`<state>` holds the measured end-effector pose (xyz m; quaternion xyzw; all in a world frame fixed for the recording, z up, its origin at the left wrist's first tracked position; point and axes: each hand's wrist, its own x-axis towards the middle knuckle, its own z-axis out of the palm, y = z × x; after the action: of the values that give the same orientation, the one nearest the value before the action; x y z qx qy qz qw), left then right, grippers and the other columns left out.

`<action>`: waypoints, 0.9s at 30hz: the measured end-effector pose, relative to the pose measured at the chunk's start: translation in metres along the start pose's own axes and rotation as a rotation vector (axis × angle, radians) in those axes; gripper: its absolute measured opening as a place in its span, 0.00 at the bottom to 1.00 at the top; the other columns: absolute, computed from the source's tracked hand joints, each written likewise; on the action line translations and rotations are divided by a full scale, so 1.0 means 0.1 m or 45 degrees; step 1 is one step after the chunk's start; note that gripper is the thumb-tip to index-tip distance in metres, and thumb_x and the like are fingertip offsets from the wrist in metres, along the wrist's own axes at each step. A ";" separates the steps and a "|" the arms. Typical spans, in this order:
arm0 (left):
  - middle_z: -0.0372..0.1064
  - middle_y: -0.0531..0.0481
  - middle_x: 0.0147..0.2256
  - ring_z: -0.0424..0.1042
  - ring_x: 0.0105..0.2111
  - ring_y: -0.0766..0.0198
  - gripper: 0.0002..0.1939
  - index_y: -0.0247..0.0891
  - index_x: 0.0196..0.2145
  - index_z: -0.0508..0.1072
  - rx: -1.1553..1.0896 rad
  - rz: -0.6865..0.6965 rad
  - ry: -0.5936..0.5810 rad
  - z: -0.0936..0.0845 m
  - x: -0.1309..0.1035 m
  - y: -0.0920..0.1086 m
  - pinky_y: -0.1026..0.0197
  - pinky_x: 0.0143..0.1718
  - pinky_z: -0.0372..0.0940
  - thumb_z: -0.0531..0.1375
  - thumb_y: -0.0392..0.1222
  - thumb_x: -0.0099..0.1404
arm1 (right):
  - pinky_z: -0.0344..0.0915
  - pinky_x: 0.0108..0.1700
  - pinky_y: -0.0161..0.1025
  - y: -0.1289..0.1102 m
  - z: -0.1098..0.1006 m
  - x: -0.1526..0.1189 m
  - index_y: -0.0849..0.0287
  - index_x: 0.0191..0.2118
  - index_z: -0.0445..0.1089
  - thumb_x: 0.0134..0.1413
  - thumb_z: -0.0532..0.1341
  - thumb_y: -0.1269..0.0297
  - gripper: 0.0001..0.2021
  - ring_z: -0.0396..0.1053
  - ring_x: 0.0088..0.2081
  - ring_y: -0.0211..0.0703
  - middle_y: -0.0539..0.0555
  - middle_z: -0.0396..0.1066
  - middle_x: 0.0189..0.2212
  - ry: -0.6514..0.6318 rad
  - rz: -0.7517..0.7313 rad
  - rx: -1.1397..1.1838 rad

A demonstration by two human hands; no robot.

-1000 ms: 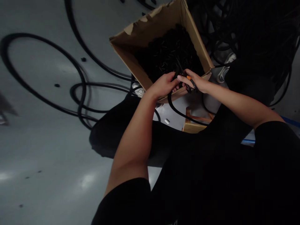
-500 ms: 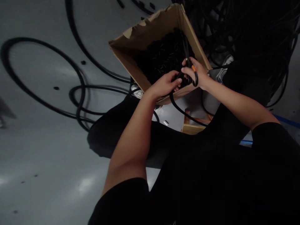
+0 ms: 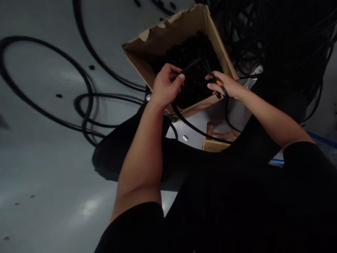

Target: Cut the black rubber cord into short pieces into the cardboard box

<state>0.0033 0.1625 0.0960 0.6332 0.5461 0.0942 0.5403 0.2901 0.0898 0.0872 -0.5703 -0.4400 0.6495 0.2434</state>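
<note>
My left hand (image 3: 167, 86) is closed on a black rubber hose (image 3: 191, 66) above the left part of an open cardboard box (image 3: 223, 52). The hose's free part points up and right, and its other part curves down past the box's near edge. In my right hand (image 3: 228, 84) is a pair of scissors (image 3: 219, 83) with black and orange handles. Their dark blades reach up toward the hose end; whether they touch it I cannot tell. Many short black pieces (image 3: 189, 93) fill the bottom of the box.
Loops of black hose lie on the grey floor to the left, and a tangled hose pile (image 3: 250, 45) is at the upper right. A small wooden stool (image 3: 216, 146) and a white scrap (image 3: 185, 138) are below the box. Small dark bits (image 3: 91, 67) dot the floor.
My left hand has moved left and slightly up with the hose, away from my right hand. My right hand has shifted slightly right and down with the scissors.
</note>
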 end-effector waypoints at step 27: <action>0.82 0.44 0.42 0.80 0.48 0.47 0.23 0.44 0.56 0.78 0.099 0.164 -0.100 0.05 -0.02 -0.02 0.49 0.54 0.77 0.67 0.65 0.79 | 0.73 0.31 0.33 -0.08 0.05 -0.01 0.54 0.55 0.69 0.77 0.77 0.47 0.22 0.74 0.33 0.40 0.48 0.69 0.36 -0.146 0.099 0.031</action>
<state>0.0053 0.1579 0.0933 0.6909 0.4858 0.0826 0.5290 0.2840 0.0916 0.0939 -0.5459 -0.4228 0.6953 0.1996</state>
